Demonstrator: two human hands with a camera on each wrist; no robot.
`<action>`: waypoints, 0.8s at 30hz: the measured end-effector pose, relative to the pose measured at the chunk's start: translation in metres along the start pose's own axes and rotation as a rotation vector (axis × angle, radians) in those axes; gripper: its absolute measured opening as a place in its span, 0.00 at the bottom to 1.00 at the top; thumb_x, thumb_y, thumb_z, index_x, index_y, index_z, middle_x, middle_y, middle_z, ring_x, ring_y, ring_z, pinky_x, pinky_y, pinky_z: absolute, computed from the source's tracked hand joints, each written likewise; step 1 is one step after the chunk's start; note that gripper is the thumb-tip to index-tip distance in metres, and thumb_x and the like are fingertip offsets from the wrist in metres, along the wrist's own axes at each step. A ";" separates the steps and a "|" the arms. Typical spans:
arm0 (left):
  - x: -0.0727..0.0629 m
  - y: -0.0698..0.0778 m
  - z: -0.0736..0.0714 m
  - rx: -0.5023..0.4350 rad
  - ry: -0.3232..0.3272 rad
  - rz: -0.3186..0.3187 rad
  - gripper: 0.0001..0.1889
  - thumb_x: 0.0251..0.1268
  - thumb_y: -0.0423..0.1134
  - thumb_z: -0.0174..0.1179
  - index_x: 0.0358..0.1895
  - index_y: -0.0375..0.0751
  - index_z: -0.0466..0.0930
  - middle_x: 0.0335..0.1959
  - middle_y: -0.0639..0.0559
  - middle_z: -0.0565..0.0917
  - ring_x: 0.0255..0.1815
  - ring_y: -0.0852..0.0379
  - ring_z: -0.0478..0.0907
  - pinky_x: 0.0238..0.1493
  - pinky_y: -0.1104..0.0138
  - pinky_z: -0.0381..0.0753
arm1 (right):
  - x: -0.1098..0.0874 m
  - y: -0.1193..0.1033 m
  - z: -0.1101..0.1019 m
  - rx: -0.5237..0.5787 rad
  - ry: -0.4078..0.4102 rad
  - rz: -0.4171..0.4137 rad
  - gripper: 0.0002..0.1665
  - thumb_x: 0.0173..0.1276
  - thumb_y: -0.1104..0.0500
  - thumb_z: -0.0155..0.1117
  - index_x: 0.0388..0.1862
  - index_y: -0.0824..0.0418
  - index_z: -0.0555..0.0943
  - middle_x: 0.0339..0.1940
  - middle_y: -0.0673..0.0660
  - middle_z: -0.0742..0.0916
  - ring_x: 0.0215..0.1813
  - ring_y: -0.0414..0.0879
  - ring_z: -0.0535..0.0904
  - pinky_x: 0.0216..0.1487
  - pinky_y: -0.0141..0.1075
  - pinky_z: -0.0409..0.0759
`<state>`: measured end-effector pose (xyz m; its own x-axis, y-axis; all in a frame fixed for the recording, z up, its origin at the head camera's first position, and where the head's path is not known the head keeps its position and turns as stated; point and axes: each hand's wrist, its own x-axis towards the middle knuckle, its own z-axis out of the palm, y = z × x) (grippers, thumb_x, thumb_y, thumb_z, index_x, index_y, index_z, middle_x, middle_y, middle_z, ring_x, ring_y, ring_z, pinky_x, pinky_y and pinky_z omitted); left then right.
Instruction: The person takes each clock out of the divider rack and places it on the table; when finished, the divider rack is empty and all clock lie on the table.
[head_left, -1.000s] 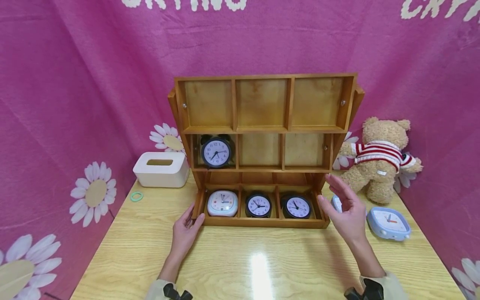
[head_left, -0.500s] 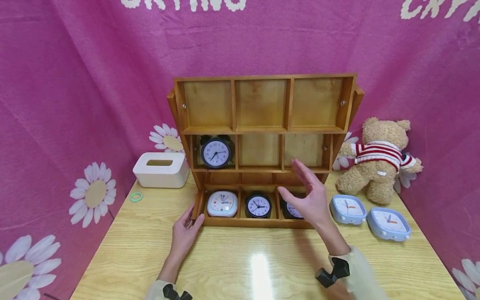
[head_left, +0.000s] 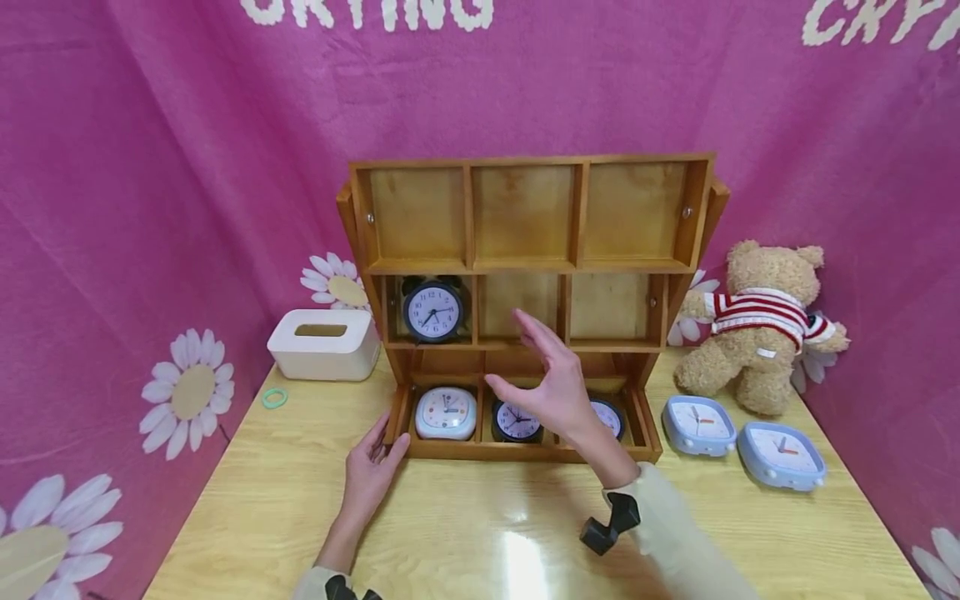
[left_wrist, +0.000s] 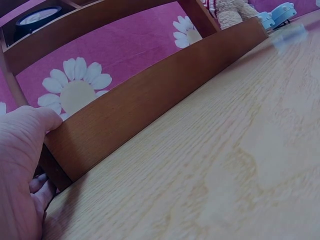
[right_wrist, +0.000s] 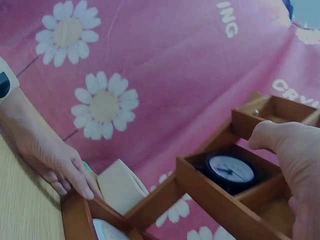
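Observation:
A three-tier wooden display shelf (head_left: 525,451) with square compartments stands on the table. My left hand (head_left: 371,467) grips its lower left corner, thumb over the front board (left_wrist: 140,105) and fingers around the side. My right hand (head_left: 555,387) hovers in front of the shelf's middle, thumb and fingers spread with nothing between them. It partly covers two round black clocks, one in the bottom middle compartment (head_left: 517,423), one at bottom right (head_left: 609,417). A pale blue-and-white clock (head_left: 446,412) occupies the bottom left compartment. In the middle tier's left compartment sits a black alarm clock (head_left: 433,312).
Two light blue clocks, a nearer one (head_left: 780,454) and another (head_left: 699,423), lie right of the shelf. Behind them a teddy bear (head_left: 765,325) leans on the pink curtain (head_left: 525,83). On the left are a white tissue box (head_left: 324,346) and a green ring (head_left: 274,398).
My right hand has moved left from the shelf's right end to its middle, uncovering the light blue clock beside the shelf. My left hand has stayed on the corner.

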<state>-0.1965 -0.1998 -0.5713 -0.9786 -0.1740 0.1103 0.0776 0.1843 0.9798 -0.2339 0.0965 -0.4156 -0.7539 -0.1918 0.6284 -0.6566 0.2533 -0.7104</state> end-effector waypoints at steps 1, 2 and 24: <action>-0.001 -0.001 0.000 0.002 0.001 -0.001 0.34 0.72 0.38 0.68 0.77 0.33 0.68 0.74 0.34 0.72 0.74 0.42 0.70 0.73 0.54 0.69 | 0.002 -0.002 0.005 0.009 -0.011 -0.009 0.54 0.55 0.66 0.84 0.79 0.64 0.68 0.77 0.66 0.75 0.73 0.64 0.73 0.74 0.44 0.73; -0.002 -0.001 -0.001 0.007 0.002 -0.002 0.34 0.72 0.38 0.68 0.77 0.33 0.68 0.74 0.34 0.73 0.74 0.42 0.70 0.73 0.55 0.69 | 0.004 -0.003 0.009 0.017 -0.019 -0.021 0.54 0.55 0.65 0.84 0.79 0.65 0.68 0.77 0.66 0.74 0.73 0.64 0.73 0.73 0.44 0.73; -0.002 0.000 0.000 -0.014 0.006 -0.011 0.34 0.72 0.36 0.68 0.77 0.34 0.68 0.74 0.34 0.72 0.74 0.43 0.70 0.73 0.54 0.68 | 0.064 -0.002 0.066 -0.359 -0.073 -0.109 0.57 0.53 0.55 0.86 0.76 0.73 0.67 0.74 0.71 0.76 0.73 0.64 0.71 0.74 0.53 0.72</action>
<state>-0.1946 -0.1998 -0.5710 -0.9783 -0.1813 0.1004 0.0697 0.1685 0.9832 -0.2827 0.0209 -0.3951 -0.6881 -0.2996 0.6609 -0.6930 0.5415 -0.4760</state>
